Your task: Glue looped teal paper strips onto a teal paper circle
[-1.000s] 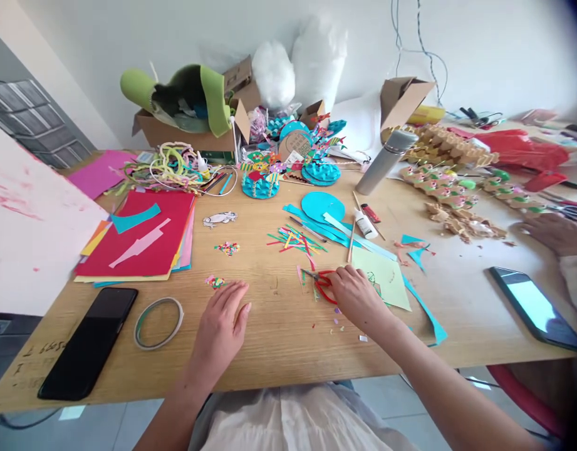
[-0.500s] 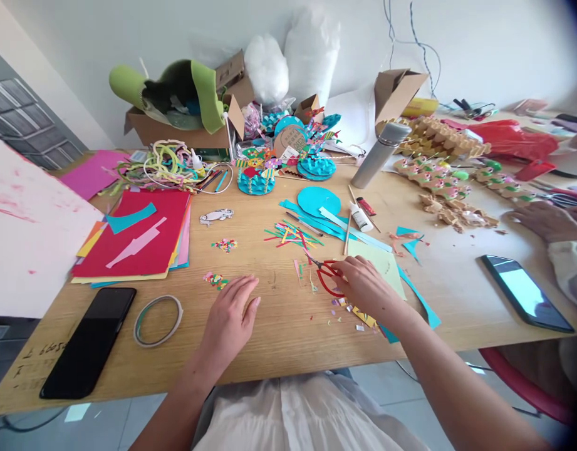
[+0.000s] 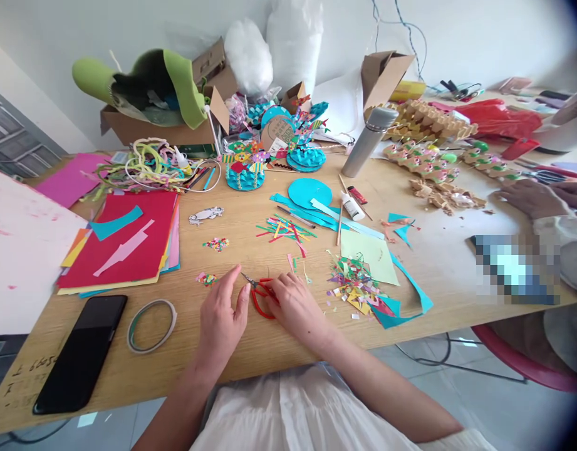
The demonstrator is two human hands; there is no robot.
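My right hand (image 3: 295, 307) is closed on a pair of scissors with red handles (image 3: 260, 307), its blades pointing left toward my left hand. The blades look close together. My left hand (image 3: 222, 313) hovers just left of the blade tips, thumb and fingers apart, with nothing visible between them. Two small heaps of cut paper bits, a nearer one (image 3: 206, 279) and a farther one (image 3: 216, 244), lie beyond the left hand. Thin coloured paper strips (image 3: 284, 229) are piled farther back. To the right of my right hand is a heap of paper scraps (image 3: 354, 282) beside a pale green sheet (image 3: 370, 255).
Stacked coloured paper (image 3: 142, 250), a roll of tape (image 3: 151, 326) and a black phone (image 3: 79, 354) are at left. A glue bottle (image 3: 353, 207), a steel flask (image 3: 369, 143) and blue crafts (image 3: 245, 175) stand farther back. Another person's hand (image 3: 527, 197) rests at right.
My right hand has carried the scissors left, close to my left hand. The paper scrap heap it covered now shows. My left hand's thumb and fingers have turned toward the blades.
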